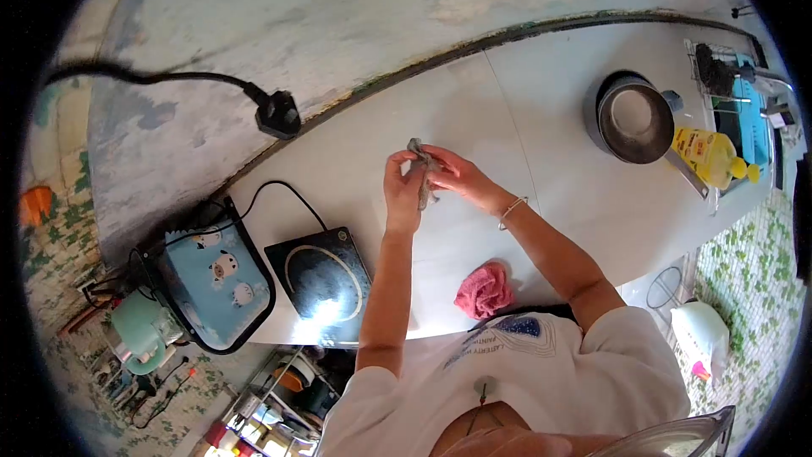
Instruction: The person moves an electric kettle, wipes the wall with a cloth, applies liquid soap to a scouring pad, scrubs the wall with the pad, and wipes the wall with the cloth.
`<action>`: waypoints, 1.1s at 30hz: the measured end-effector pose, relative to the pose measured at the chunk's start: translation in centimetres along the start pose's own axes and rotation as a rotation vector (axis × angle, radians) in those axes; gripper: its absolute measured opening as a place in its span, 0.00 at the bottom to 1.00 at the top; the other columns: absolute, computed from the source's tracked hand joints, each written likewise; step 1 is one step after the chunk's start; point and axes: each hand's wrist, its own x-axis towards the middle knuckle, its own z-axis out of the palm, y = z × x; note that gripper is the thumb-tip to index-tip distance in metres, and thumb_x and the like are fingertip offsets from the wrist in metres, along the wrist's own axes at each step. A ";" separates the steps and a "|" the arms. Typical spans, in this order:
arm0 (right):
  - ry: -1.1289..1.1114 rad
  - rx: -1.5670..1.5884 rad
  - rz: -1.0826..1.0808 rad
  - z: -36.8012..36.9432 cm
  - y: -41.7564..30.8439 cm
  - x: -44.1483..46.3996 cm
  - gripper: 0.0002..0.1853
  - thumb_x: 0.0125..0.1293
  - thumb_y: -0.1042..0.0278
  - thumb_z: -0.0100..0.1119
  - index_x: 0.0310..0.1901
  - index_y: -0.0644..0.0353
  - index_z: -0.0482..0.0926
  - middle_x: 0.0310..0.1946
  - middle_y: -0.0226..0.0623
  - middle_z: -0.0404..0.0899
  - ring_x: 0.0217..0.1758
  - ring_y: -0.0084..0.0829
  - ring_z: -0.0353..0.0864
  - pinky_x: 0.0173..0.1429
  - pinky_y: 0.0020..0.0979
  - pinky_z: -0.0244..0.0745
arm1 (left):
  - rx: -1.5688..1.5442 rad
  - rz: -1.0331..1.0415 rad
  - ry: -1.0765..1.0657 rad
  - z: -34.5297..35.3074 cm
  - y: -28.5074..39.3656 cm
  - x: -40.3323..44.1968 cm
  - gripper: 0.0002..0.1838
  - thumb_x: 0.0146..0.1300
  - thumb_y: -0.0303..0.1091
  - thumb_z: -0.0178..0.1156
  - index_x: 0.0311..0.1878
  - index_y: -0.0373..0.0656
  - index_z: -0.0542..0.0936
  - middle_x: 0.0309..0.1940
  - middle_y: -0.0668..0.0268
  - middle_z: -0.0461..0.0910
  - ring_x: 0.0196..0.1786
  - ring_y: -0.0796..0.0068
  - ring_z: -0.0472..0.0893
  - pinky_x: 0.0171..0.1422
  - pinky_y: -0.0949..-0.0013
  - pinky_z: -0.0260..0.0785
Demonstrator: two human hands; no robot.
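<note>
Cloth, grey, bunched, above the counter, red rag at its five o'clock, pinched in the fingers of your left hand and right hand, best handled with even tension.

Cooktop on the near left part of the counter, bag just beyond the left edge, crumpled cloth at the near edge, about mid-length. Pan nested with a pot toward the right end, bottle right of them by the right edge. Rag between left hand and right hand, above the middle; plug at the wall behind the far edge, left side.
</note>
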 end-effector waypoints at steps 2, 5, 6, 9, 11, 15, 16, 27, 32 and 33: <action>0.023 0.108 -0.027 -0.2 0.8 -0.1 0.28 0.66 0.69 0.56 0.67 0.58 0.61 0.56 0.33 0.70 0.57 0.25 0.70 0.61 0.31 0.71 | 0.292 0.117 0.195 0.6 -0.6 0.2 0.07 0.62 0.21 0.54 0.41 0.41 0.71 0.42 0.65 0.72 0.41 0.75 0.74 0.42 0.73 0.71; 0.076 0.154 0.127 -2.1 2.3 0.8 0.23 0.66 0.70 0.56 0.62 0.61 0.65 0.50 0.32 0.72 0.52 0.24 0.73 0.58 0.32 0.73 | 0.919 0.569 0.280 -1.3 -2.1 1.8 0.05 0.62 0.25 0.56 0.41 0.41 0.74 0.43 0.62 0.73 0.40 0.72 0.73 0.39 0.72 0.69; 0.192 0.239 0.055 -2.0 2.0 0.8 0.21 0.66 0.71 0.56 0.59 0.63 0.67 0.48 0.32 0.73 0.50 0.24 0.73 0.57 0.32 0.74 | 0.847 0.536 0.387 -1.5 -2.2 2.0 0.05 0.62 0.26 0.56 0.41 0.41 0.75 0.43 0.62 0.73 0.39 0.70 0.73 0.39 0.71 0.68; 0.352 0.378 -0.103 -1.5 -0.5 1.5 0.17 0.65 0.73 0.57 0.55 0.64 0.68 0.46 0.33 0.73 0.49 0.24 0.74 0.55 0.31 0.75 | 1.206 0.509 0.545 -4.7 -4.2 1.9 0.19 0.61 0.29 0.55 0.56 0.41 0.71 0.55 0.57 0.69 0.55 0.59 0.70 0.60 0.59 0.62; 0.395 0.423 -0.198 -1.3 -2.4 3.1 0.16 0.65 0.74 0.57 0.54 0.64 0.69 0.46 0.34 0.73 0.49 0.24 0.73 0.54 0.30 0.76 | 1.672 0.545 0.563 -7.9 -6.9 1.5 0.30 0.63 0.35 0.50 0.69 0.41 0.60 0.69 0.53 0.58 0.70 0.54 0.59 0.73 0.50 0.47; 0.627 0.336 -0.568 -1.4 -6.6 7.0 0.15 0.62 0.75 0.58 0.50 0.66 0.70 0.40 0.34 0.76 0.42 0.25 0.77 0.49 0.28 0.77 | 1.684 0.517 0.525 -7.4 -6.3 1.1 0.29 0.66 0.38 0.44 0.70 0.42 0.59 0.70 0.52 0.57 0.71 0.53 0.58 0.73 0.50 0.47; 0.691 0.294 -0.656 -1.8 -7.3 8.4 0.13 0.61 0.77 0.60 0.47 0.63 0.71 0.39 0.34 0.76 0.41 0.24 0.78 0.48 0.28 0.77 | 1.692 0.531 0.537 -7.3 -6.4 1.4 0.28 0.68 0.42 0.41 0.70 0.42 0.60 0.69 0.52 0.57 0.70 0.52 0.59 0.73 0.49 0.47; 0.677 -0.463 -0.846 -1.2 -5.1 14.1 0.08 0.54 0.74 0.65 0.36 0.63 0.78 0.32 0.42 0.81 0.33 0.33 0.83 0.39 0.32 0.80 | 1.725 0.576 0.514 -7.1 -6.1 1.1 0.27 0.71 0.44 0.37 0.69 0.40 0.61 0.68 0.49 0.58 0.69 0.49 0.60 0.71 0.48 0.49; 0.890 -0.339 -0.764 -9.8 -8.3 10.7 0.08 0.57 0.79 0.63 0.39 0.60 0.78 0.29 0.32 0.83 0.33 0.23 0.82 0.38 0.25 0.78 | 1.719 0.593 0.513 -6.9 -6.0 1.3 0.28 0.71 0.44 0.37 0.69 0.39 0.60 0.68 0.49 0.58 0.68 0.49 0.60 0.71 0.48 0.49; 0.886 -0.359 -0.798 -9.4 -8.2 10.7 0.09 0.56 0.79 0.63 0.39 0.60 0.78 0.29 0.32 0.83 0.33 0.23 0.82 0.38 0.25 0.78 | 1.721 0.589 0.511 -7.0 -6.1 1.1 0.28 0.71 0.44 0.37 0.69 0.39 0.60 0.68 0.49 0.58 0.68 0.49 0.60 0.71 0.48 0.49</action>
